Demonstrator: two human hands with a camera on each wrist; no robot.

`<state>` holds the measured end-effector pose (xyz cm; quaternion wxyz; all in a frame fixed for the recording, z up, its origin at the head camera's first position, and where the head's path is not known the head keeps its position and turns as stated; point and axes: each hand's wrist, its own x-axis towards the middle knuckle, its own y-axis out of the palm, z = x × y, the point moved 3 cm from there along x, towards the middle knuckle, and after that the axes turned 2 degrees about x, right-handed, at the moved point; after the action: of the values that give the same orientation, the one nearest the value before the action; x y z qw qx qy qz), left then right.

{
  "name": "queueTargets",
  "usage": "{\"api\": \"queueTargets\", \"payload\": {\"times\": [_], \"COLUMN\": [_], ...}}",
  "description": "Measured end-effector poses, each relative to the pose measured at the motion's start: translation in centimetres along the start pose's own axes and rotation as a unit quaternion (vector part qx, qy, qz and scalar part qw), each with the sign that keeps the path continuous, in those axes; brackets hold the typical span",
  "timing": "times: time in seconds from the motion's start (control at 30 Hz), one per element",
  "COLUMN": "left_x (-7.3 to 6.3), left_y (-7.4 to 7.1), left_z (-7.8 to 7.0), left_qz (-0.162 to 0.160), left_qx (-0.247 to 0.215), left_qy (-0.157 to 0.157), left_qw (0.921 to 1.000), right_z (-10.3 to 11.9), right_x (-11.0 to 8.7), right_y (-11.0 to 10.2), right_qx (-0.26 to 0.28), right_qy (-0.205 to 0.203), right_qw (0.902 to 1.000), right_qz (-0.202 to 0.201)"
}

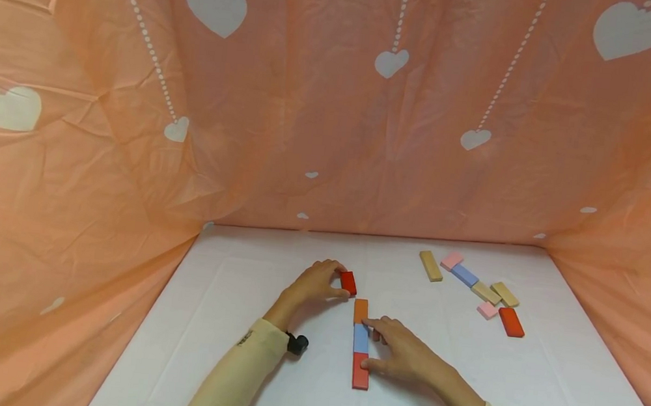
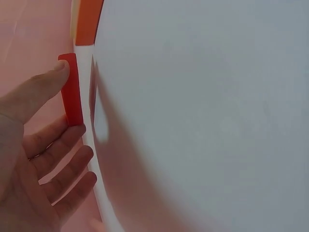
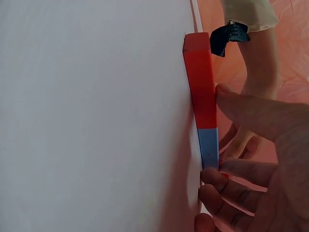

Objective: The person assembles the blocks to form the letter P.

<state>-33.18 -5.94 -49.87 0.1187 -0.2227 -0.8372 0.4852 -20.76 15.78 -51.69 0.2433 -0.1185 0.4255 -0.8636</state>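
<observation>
Shows a red block gripped between thumb and fingers of the left hand, just beyond and apart from an orange block. Continues nearer with a blue block and a second red block, end to end on the white tabletop. Includes the right hand, loosely open, touching this row's right edge; farther right, scattered blocks.

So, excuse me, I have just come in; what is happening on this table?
A person is handling coloured blocks. The left hand pinches a red block, apart from the far end of a row. That row runs orange block, blue block, then second red block nearest the person. The right hand is at the row's right side. Other blocks lie farther right.
</observation>
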Motion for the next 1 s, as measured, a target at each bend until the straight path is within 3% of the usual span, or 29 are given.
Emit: {"api": "queueTargets", "payload": {"times": [0.37, 0.63, 1.0], "left_x": [1.1, 1.1, 1.4], "left_y": [0.8, 0.8, 1.1], "left_z": [-1.5, -2.2, -1.9], "left_qz": [0.021, 0.03, 0.048], "left_qx": [0.016, 0.008, 0.016], "left_qy": [0.008, 0.005, 0.011], "left_qw": [0.9996, 0.9995, 0.9987], "right_z": [0.2, 0.1, 0.0], "right_x": [-0.2, -0.2, -0.1], "right_y": [-0.1, 0.0, 0.0], "right_qx": [-0.008, -0.007, -0.003], "right_qy": [-0.011, -0.006, 0.0], "right_qw": [0.9999, 1.0, 1.0], "right_qz": [-0.005, -0.001, 0.003]}}
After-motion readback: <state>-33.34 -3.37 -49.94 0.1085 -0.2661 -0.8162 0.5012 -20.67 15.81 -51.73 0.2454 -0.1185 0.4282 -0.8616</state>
